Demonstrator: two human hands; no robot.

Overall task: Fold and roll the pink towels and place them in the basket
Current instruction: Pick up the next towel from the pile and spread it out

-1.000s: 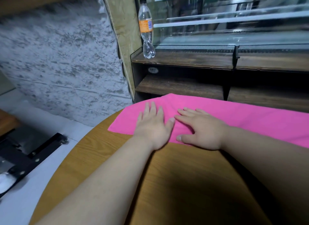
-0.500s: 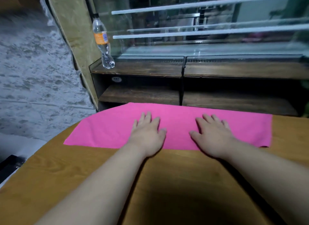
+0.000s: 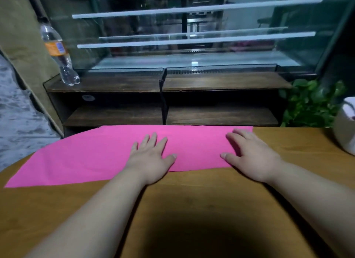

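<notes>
Right hand (image 3: 249, 156) sliding away from left hand (image 3: 151, 158) to pink towel (image 3: 86, 158) end, table (image 3: 192, 209) far edge; fingers (image 3: 154, 139) spread, pressing flat. Rolling probably next.

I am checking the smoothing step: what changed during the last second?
The right hand slid rightward along the pink towel to its right end; the left hand followed to near the middle. Nothing gripped or released. Both palms stay flat; the towel stays spread on the table.

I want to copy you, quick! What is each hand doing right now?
Left hand: open, fingers straight, pressing flat on the pink towel.
Right hand: open, fingers straight, flat on the towel's right end; it holds nothing.
</notes>
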